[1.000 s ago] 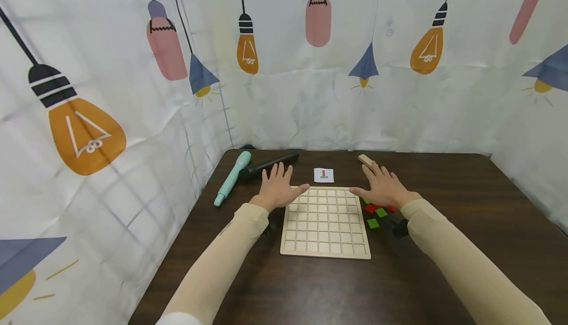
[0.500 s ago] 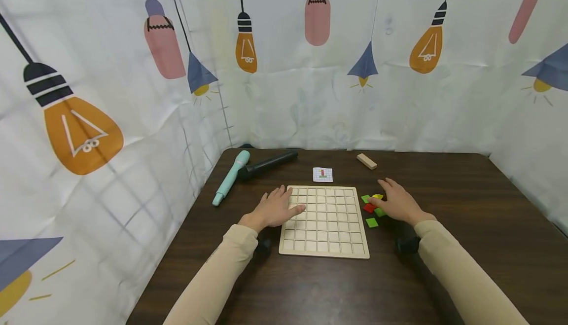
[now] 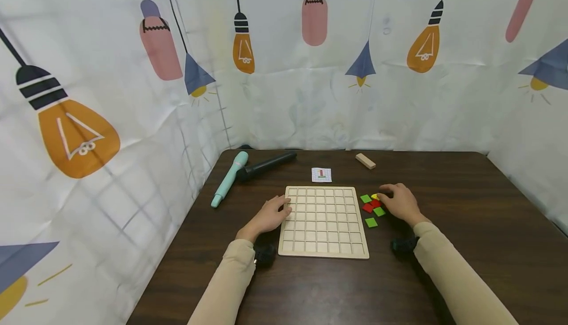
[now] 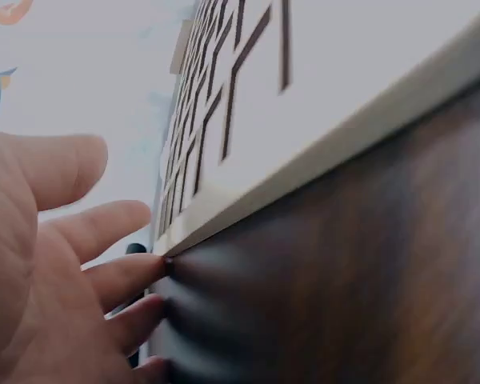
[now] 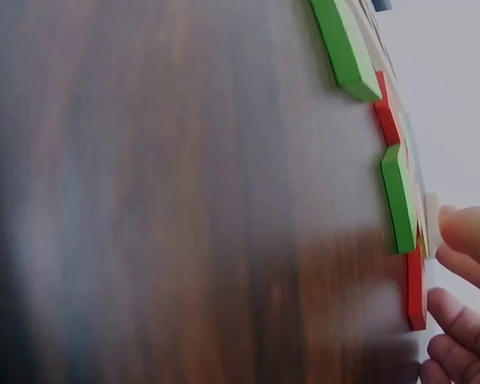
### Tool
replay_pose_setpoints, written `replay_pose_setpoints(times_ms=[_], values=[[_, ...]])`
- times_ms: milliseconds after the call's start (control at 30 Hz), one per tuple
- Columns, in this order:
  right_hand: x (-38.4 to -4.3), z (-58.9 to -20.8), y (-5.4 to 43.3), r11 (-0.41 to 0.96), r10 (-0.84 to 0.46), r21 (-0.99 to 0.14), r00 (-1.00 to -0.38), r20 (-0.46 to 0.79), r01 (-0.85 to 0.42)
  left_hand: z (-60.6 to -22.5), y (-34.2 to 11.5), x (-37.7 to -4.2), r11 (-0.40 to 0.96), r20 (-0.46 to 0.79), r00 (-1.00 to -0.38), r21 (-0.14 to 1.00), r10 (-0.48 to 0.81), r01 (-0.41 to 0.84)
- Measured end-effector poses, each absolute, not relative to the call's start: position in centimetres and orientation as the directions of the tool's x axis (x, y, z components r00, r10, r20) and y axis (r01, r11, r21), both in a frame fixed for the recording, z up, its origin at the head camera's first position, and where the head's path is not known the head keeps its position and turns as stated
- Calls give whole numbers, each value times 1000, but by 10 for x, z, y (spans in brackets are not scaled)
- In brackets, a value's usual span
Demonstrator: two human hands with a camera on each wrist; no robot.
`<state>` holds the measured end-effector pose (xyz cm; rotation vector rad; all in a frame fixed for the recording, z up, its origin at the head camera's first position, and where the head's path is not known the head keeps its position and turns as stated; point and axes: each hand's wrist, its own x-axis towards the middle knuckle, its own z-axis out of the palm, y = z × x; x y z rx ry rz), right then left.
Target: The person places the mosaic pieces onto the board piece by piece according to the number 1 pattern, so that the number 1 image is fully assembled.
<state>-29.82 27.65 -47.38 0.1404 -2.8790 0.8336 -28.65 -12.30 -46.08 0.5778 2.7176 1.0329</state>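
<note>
My left hand (image 3: 265, 216) is at the left side of a pale wooden grid board (image 3: 323, 222). In the left wrist view, relaxed fingers (image 4: 116, 232) reach the board's edge, the thumb apart from it. My right hand (image 3: 400, 205) hovers over the right end of a loose group of small square tiles, fingers gently bent. Its thumb and fingertips are right beside a yellow tile (image 3: 374, 196) and a red tile (image 3: 375, 203); nothing shows pinched between them. Green tiles (image 3: 371, 222) and another red tile (image 3: 368, 207) lie flat beside the board. The right wrist view shows a red tile (image 5: 417, 288) close below the fingers.
Behind the board lies a small printed card (image 3: 321, 175). A wooden block (image 3: 366, 161) sits farther back to the right. At the back left are a teal rod (image 3: 229, 179) and a black cylinder (image 3: 266, 166). A patterned curtain (image 3: 284, 103) surrounds the dark table (image 3: 457, 206).
Both hands have lowered from above the table. The left hand has drawn back to the board's left edge; the right has moved down to the tiles, its fingers bending inward.
</note>
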Motion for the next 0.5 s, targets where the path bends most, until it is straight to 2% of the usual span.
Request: replay_pose_setpoints(times_ms=[333, 500], values=[[-302, -480, 271, 839, 22, -538, -984, 178, -78, -482, -112, -288, 703, 98, -955, 657, 281, 274], [-302, -483, 273, 830, 9, -550, -983, 181, -93, -488, -107, -286, 724, 144, -961, 634, 234, 272]])
